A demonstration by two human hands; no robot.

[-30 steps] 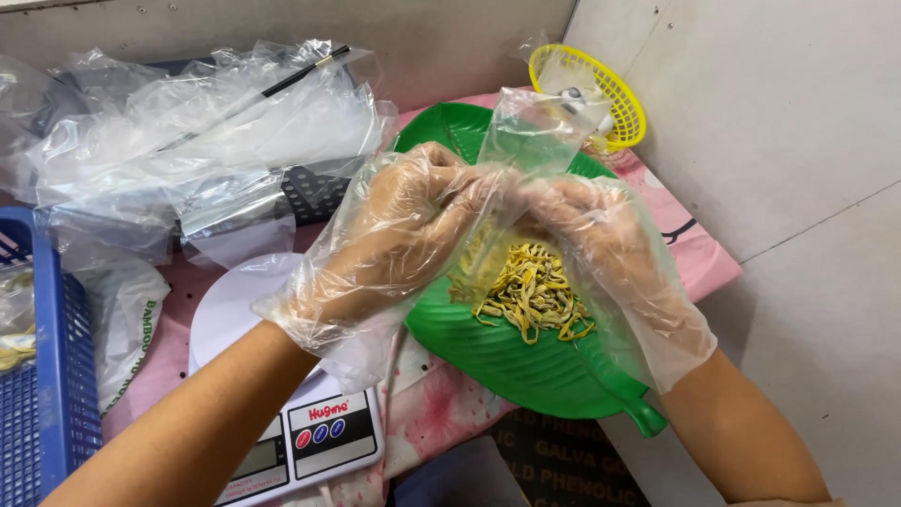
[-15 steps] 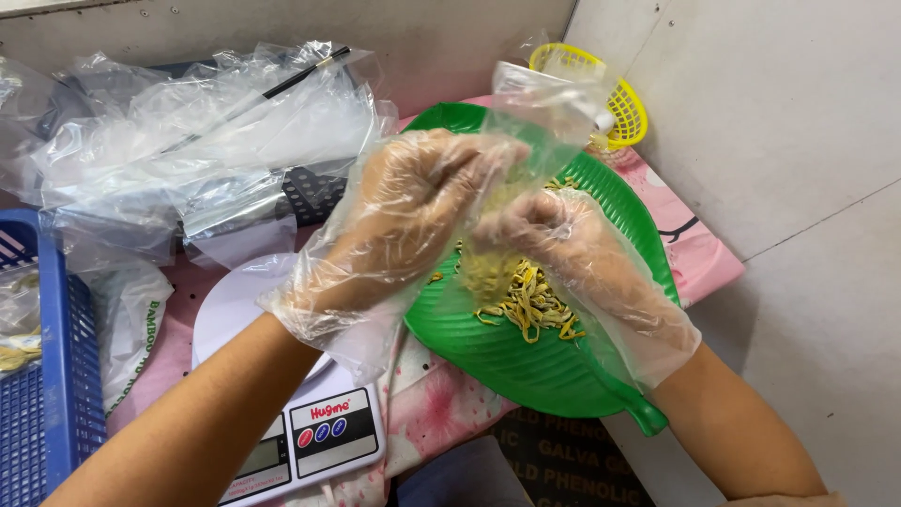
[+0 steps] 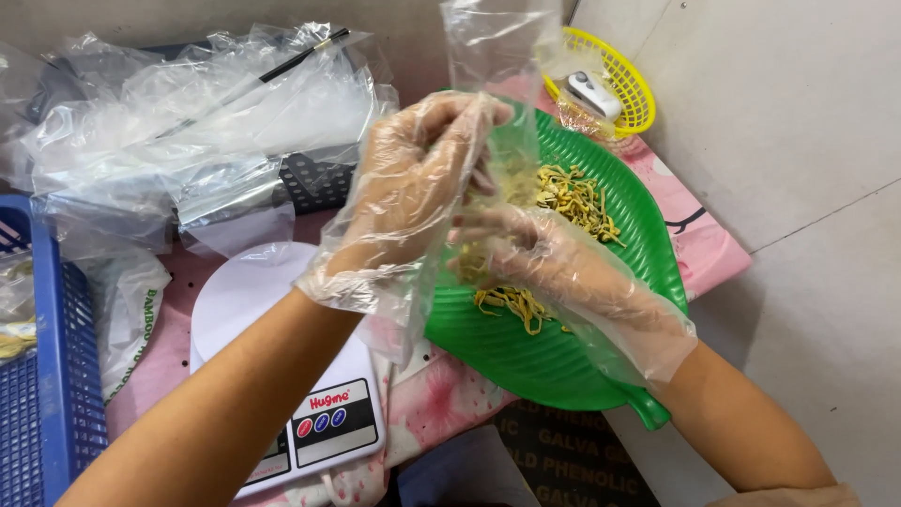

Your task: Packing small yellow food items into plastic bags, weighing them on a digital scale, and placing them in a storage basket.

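Both my hands wear loose clear plastic gloves. My left hand (image 3: 413, 188) pinches the edge of a small clear plastic bag (image 3: 497, 56) and holds it upright above the green leaf-shaped tray (image 3: 554, 361). My right hand (image 3: 554, 268) sits just below and right of it, fingers curled near the bag's lower part, seemingly closed on some yellow dried strands. More yellow dried strands (image 3: 572, 197) lie loose on the tray, with a smaller clump (image 3: 511, 302) under my right wrist.
A white digital kitchen scale (image 3: 282, 376) stands left of the tray on a pink flowered cloth. A heap of clear plastic bags (image 3: 197, 141) lies behind it. A blue crate (image 3: 56, 376) is at far left, a yellow basket (image 3: 624, 84) at the back right.
The bag has been lifted higher above the tray by my left hand. My right hand moved left and down, beneath the bag, away from the strand pile.
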